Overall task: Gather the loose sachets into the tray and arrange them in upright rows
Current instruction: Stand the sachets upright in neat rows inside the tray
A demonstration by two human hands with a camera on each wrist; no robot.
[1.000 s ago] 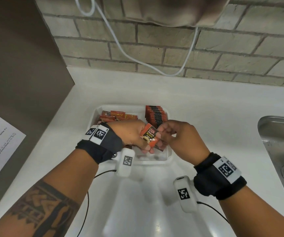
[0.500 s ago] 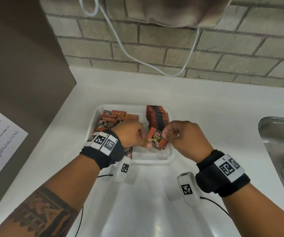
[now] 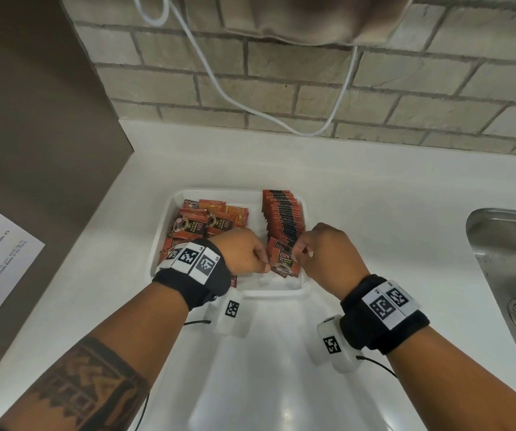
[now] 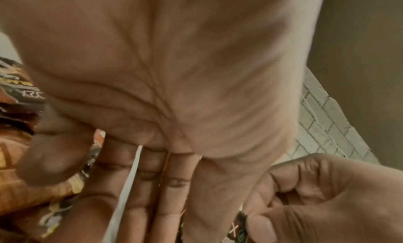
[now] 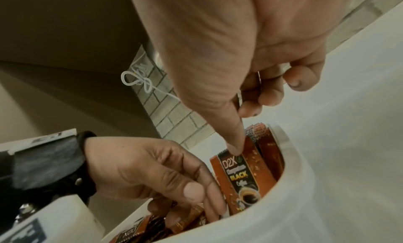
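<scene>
Both hands are working in the white tray (image 3: 163, 231). Right hand (image 3: 328, 259) is pinching the front sachet (image 3: 284, 264) of the upright row (image 3: 283, 216); left hand (image 3: 241, 253) is curling onto its near edge. Loose sachets (image 3: 206, 219) are lying at tray left.

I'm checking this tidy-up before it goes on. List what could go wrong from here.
1. The front sachet, pinched by both hands, leans toward the tray front wall; let go, it may fall flat.
2. The right hand sits against the upright row; a nudge could topple it.
3. The left hand hovers over the loose pile and could scatter it.
</scene>
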